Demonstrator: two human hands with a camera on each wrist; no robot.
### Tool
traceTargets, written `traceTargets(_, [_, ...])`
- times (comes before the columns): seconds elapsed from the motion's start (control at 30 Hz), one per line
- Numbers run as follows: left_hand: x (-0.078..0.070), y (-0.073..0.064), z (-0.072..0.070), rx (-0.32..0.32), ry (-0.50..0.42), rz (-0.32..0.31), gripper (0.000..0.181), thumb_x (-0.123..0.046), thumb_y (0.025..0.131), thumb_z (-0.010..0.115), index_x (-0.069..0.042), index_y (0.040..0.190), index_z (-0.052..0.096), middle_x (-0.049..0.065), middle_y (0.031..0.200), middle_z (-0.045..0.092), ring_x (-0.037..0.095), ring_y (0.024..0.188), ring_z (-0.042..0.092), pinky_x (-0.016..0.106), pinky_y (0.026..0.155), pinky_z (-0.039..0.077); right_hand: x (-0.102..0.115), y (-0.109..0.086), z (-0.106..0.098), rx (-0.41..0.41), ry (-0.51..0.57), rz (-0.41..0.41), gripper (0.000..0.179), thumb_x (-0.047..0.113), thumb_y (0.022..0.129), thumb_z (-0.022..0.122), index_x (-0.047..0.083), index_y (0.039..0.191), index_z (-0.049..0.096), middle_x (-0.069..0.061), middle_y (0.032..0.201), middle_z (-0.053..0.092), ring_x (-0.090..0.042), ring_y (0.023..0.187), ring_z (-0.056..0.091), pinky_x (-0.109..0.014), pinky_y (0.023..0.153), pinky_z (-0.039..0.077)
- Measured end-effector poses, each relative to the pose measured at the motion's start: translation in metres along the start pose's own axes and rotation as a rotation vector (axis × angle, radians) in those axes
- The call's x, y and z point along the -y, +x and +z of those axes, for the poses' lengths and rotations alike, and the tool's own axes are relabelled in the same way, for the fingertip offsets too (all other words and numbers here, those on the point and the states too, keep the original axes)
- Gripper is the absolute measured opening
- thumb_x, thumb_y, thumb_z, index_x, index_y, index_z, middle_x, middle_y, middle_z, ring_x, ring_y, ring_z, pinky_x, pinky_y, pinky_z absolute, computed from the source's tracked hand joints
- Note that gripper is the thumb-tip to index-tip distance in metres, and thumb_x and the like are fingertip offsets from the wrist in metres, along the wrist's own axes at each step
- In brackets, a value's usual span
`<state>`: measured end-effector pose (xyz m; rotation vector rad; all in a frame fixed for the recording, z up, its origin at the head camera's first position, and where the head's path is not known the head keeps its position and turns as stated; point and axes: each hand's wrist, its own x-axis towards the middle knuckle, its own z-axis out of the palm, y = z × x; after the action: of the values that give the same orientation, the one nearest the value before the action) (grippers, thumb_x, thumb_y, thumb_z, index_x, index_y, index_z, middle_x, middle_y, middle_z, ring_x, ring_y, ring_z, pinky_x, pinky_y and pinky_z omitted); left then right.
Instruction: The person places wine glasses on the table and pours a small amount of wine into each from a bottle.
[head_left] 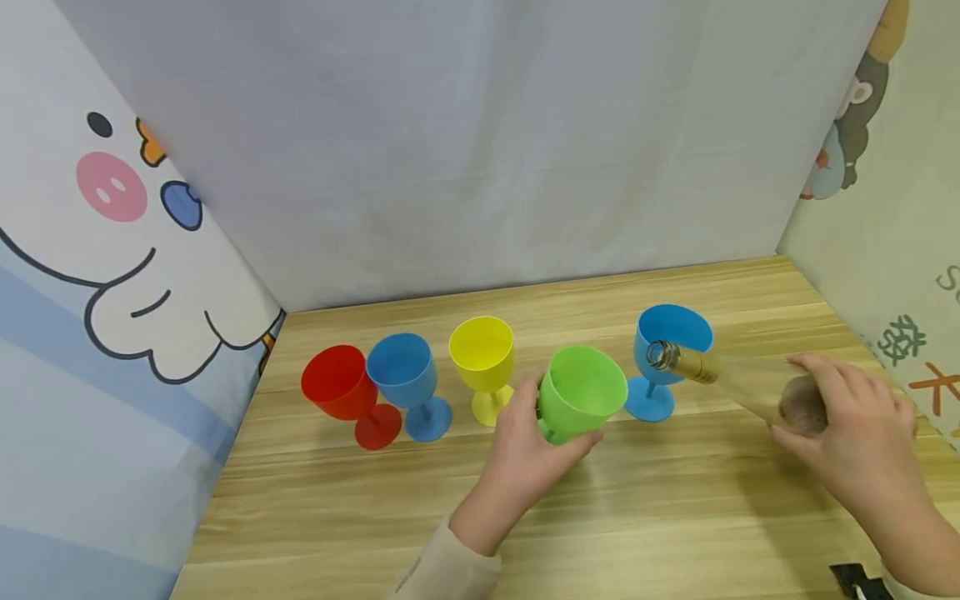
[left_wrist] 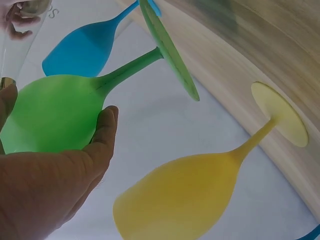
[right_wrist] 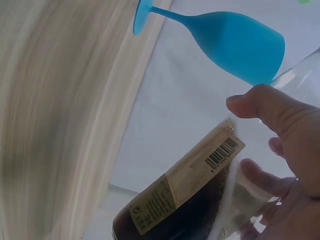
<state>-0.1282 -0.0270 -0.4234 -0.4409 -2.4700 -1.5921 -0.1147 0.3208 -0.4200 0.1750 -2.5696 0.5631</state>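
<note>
My left hand (head_left: 525, 442) grips the green cup (head_left: 583, 392), mouth up; right of it, my right hand (head_left: 862, 417) grips the bottle (head_left: 696, 365), long axis slanted, mouth pointing left, near 1 blue cup (head_left: 669, 329).

Bare hands (head_left: 522, 450), beige left sleeve (head_left: 453, 568), small dark marking (head_left: 410, 573), pale right cuff (head_left: 900, 588)

The right grip (right_wrist: 300, 142) holds a glass bottle (right_wrist: 200, 207) whose pale label (right_wrist: 192, 171) bears a barcode (right_wrist: 221, 155); a blue goblet (right_wrist: 237, 45) stands nearby on the wooden table (right_wrist: 65, 110).
</note>
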Motion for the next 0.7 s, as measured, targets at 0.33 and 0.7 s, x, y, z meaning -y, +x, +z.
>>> traceTargets(0.33, [0.0005, -0.0023, -0.0025, 0.015, 0.022, 0.04, 0.083, -0.02, 0.072, 0.094, -0.011, 0.141, 0.049, 0.001, 0.128, 0.06, 0.015, 0.112, 0.057, 0.04, 0.094, 0.05, -0.0008, -0.0009, 0.0002, -0.004, -0.071, -0.086, 0.094, 0.001, 0.048, 0.096, 0.009, 0.132, 0.053, -0.028, 0.125, 0.051, -0.056, 0.111, 0.041, -0.079, 0.093, 0.021])
traceTargets(0.7, [0.0032, -0.0043, -0.0044, 0.048, 0.032, 0.03, 0.085, -0.019, 0.071, 0.094, -0.012, 0.142, 0.049, -0.002, 0.13, 0.059, 0.013, 0.116, 0.055, 0.041, 0.097, 0.048, -0.0019, 0.0005, 0.0017, -0.059, -0.153, -0.2, 0.097, -0.004, 0.04, 0.096, 0.006, 0.128, 0.055, -0.025, 0.124, 0.05, -0.053, 0.111, 0.041, -0.072, 0.087, 0.027])
